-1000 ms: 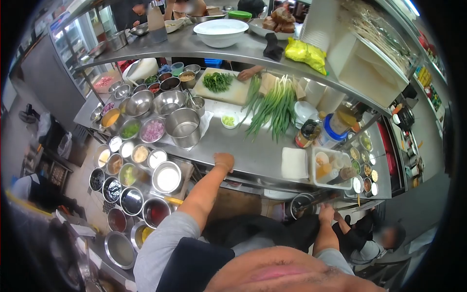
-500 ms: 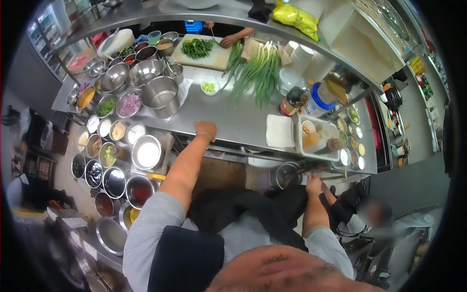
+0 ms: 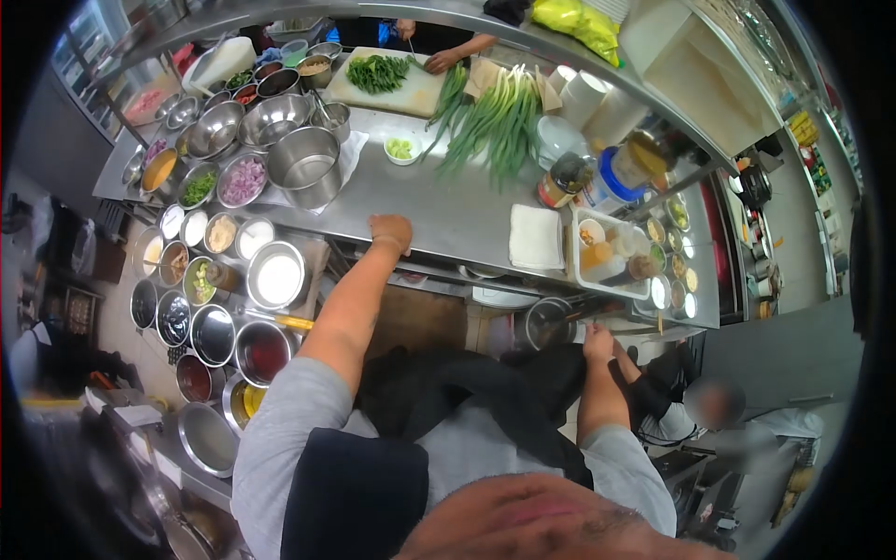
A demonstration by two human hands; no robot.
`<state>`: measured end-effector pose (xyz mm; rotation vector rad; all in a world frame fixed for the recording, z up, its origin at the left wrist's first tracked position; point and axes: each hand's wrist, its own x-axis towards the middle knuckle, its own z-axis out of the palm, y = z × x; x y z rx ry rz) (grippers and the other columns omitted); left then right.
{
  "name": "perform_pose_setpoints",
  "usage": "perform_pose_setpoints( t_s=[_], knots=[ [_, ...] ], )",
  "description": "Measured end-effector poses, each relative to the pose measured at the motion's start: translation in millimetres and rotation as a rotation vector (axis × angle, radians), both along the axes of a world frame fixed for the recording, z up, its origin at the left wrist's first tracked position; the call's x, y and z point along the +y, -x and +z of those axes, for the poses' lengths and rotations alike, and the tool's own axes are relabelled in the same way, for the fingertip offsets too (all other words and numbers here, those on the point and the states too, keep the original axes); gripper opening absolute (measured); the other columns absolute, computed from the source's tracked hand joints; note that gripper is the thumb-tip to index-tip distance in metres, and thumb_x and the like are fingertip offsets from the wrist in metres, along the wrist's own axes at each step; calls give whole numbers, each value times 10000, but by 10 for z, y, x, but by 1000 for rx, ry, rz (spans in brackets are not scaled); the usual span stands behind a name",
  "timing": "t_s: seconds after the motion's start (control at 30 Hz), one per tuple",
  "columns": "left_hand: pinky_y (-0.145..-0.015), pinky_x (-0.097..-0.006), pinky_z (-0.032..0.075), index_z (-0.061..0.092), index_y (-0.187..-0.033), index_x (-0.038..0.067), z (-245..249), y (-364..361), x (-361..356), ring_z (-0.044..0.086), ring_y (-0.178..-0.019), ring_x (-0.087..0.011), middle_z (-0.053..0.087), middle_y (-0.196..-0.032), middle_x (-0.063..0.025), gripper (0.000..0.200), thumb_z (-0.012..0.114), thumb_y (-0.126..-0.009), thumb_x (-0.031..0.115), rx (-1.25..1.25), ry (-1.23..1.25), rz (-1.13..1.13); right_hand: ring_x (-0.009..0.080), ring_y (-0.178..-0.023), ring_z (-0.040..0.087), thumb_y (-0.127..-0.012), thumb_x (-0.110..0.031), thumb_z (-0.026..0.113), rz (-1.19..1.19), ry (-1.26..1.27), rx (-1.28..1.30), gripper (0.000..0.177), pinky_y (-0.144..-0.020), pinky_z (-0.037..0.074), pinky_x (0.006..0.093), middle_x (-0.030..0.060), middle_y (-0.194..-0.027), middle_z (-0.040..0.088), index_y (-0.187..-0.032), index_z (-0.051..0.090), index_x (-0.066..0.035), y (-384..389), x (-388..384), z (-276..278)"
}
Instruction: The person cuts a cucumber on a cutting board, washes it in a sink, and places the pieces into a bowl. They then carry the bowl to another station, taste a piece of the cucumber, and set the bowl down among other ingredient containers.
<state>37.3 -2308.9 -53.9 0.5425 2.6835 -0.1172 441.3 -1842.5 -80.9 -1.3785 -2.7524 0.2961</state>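
My left hand (image 3: 390, 232) rests on the front edge of the steel counter (image 3: 373, 177), closed like a fist, with nothing visible in it. Nearest to it on the counter are an empty steel pot (image 3: 306, 173) and a small white bowl (image 3: 401, 149) of chopped pale green vegetable. Low at my right side, my right hand (image 3: 598, 343) is closed beside the counter front. What it holds, if anything, is too small to make out. A round metal pot (image 3: 549, 323) stands below the counter just left of this hand.
Across the counter, another person's hands (image 3: 441, 63) work with a knife at a cutting board (image 3: 425, 91) bearing cut greens. Spring onions (image 3: 495, 126) lie beside it. Several sauce pots (image 3: 262, 353) stand at left; a folded white cloth (image 3: 536, 237) and a bin (image 3: 611, 287) at right.
The view has shifted slightly, so the counter items sit a little higher and to the left. My left hand stays on the counter edge, and my right hand remains low and closed.
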Motion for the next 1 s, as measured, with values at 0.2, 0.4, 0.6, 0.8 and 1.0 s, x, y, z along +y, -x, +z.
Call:
perform_pose_setpoints(
  t_s=[0.2, 0.4, 0.6, 0.8, 1.0],
  knots=[
    [-992, -531, 507, 821, -1203, 197, 9, -57, 9, 744, -1188, -313, 797, -1249, -44, 504, 952, -757, 391, 17, 22, -22, 445, -1166, 700, -1024, -423, 645, -24, 11, 7, 425, -1001, 543, 522, 237, -1166, 767, -1217, 762, -63, -39, -52, 43],
    [-978, -536, 508, 817, -1215, 209, 130, -50, 14, 743, -1188, -311, 793, -1259, -39, 512, 956, -753, 382, -20, 15, -10, 445, -1178, 694, -1033, -424, 635, -19, 14, -22, 412, -994, 540, 522, 237, -1180, 764, -1236, 760, -87, -8, -43, 60],
    [-962, -543, 515, 817, -1212, 212, 17, -59, -5, 747, -1175, -298, 803, -1227, -30, 525, 961, -741, 394, 32, 20, -29, 441, -1165, 702, -1031, -415, 635, -22, 18, -14, 402, -994, 541, 526, 229, -1181, 767, -1240, 764, -97, -33, -74, 98],
    [-952, -555, 525, 818, -1199, 203, 30, -24, 6, 742, -1184, -303, 800, -1232, -48, 523, 968, -733, 386, 10, 12, 5, 421, -1256, 650, -1037, -429, 629, -70, 73, -55, 431, -1070, 507, 529, 227, -1236, 752, -1271, 766, -94, 17, -34, 57],
    [-942, -549, 534, 819, -1196, 197, 53, 39, 25, 743, -1179, -301, 801, -1227, -51, 526, 970, -732, 392, 7, 5, -15, 431, -1177, 704, -1030, -416, 640, -51, 27, -59, 405, -1014, 543, 525, 210, -1183, 773, -1247, 764, -96, 19, -41, 60]
  ],
)
